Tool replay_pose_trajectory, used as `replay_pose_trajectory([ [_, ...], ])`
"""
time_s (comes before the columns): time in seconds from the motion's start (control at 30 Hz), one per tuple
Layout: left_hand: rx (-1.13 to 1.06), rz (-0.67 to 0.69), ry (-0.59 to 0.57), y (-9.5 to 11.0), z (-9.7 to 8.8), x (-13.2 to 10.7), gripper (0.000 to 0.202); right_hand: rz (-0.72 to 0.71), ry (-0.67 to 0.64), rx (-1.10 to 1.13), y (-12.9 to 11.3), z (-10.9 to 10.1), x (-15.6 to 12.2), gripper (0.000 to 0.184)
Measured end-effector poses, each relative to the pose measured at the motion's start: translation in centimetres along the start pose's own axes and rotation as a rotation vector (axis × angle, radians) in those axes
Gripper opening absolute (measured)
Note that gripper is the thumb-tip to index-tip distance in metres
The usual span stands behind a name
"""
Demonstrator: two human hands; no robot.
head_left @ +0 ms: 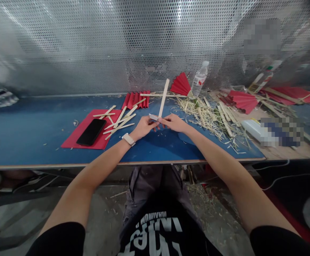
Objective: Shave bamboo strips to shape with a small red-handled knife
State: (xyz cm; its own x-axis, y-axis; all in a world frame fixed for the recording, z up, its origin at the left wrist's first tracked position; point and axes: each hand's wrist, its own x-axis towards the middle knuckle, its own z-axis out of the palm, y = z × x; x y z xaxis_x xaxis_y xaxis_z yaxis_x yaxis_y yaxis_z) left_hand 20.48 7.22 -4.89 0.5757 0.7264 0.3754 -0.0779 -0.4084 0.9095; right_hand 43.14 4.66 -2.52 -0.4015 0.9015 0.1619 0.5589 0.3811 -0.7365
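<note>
My left hand (144,128), with a pale band on its wrist, is closed near the lower end of a flat bamboo strip (163,99). The strip stands up from between my hands, leaning slightly right. My right hand (175,123) is closed on a knife, whose short metal blade (153,117) points left across the strip's base, above my left fingertips. The knife's handle is hidden by the fingers. Both hands meet just above the blue tabletop (155,149). To the left, several cut bamboo strips (121,122) lie in a loose pile.
A black phone (91,132) lies on red paper (68,140). Pleated red paper (136,100), a red paper fan (180,84) and a water bottle (199,80) are by the perforated metal panel (104,53). Bamboo shavings (205,115) cover the right side, near another red fan (242,101).
</note>
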Motion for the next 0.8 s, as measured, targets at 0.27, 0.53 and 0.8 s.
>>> replay_pose_trajectory([
  [0.27,0.008,-0.058,0.029,-0.52,-0.36,-0.13,0.046,0.007,-0.086,-0.019,0.24,-0.15,-0.1,0.074],
  [0.53,0.056,-0.058,0.019,0.03,-0.49,-0.28,0.041,0.04,-0.103,0.001,0.08,-0.27,-0.27,0.073],
  [0.8,0.09,-0.064,0.01,0.37,-0.74,-0.17,0.042,0.007,-0.036,-0.048,-0.06,-0.16,0.0,0.072],
])
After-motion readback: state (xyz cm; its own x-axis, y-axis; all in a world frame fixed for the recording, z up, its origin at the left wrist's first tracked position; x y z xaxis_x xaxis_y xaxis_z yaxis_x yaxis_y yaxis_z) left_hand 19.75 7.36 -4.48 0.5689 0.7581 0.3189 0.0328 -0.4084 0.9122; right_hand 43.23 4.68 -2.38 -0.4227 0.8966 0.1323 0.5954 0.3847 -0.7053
